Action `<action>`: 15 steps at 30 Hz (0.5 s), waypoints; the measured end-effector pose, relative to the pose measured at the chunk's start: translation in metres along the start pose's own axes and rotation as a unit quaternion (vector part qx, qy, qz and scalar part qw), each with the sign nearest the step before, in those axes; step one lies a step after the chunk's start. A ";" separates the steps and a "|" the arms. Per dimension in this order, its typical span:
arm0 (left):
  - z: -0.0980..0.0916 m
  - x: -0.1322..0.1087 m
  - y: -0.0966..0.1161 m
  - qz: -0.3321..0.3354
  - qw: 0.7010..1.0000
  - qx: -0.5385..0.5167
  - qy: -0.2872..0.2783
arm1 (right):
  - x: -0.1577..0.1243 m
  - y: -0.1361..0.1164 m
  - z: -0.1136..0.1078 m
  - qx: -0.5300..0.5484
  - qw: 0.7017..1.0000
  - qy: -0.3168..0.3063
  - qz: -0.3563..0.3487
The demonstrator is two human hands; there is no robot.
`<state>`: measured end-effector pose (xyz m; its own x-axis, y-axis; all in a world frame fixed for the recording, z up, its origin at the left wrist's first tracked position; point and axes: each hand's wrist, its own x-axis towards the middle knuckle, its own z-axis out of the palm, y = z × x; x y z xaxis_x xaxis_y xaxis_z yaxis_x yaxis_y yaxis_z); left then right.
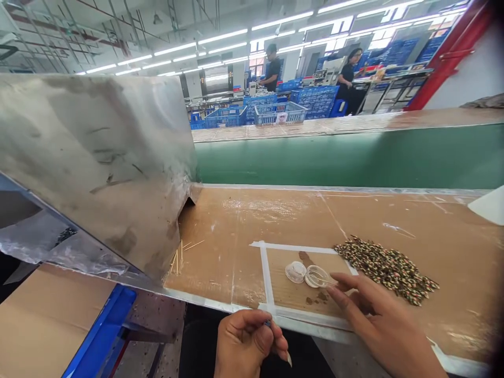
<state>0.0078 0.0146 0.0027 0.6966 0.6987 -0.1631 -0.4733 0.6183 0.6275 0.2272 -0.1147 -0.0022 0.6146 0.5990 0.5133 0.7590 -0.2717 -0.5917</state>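
While looking down beside a big dull metal sheet (98, 163) sloping at the left, face a cardboard-covered bench (394, 220). See, right of centre on it, a pile of small speckled pieces (388, 268). Reach with the right hand (378, 320), fingers stretched nearly straight, tips just beside one of two clear round dishes (317, 276) inside a taped rectangle (264, 273); cannot tell whether holding anything. Curl the left hand (246, 344) below the bench edge, thumb and forefinger pinched on a small dark bit (268, 322).
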 end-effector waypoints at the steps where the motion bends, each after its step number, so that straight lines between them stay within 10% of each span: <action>1: 0.001 0.000 0.001 -0.004 1.000 -0.002 -0.001 | -0.001 0.000 0.000 0.000 1.000 0.000 0.001; 15: 0.008 -0.003 -0.019 0.046 0.995 0.078 0.044 | 0.014 -0.007 0.000 0.006 1.000 -0.021 -0.022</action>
<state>0.0194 -0.0018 -0.0022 0.6019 0.7822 -0.1611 -0.4387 0.4924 0.7517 0.2308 -0.1045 0.0096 0.5714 0.6409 0.5125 0.7821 -0.2362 -0.5767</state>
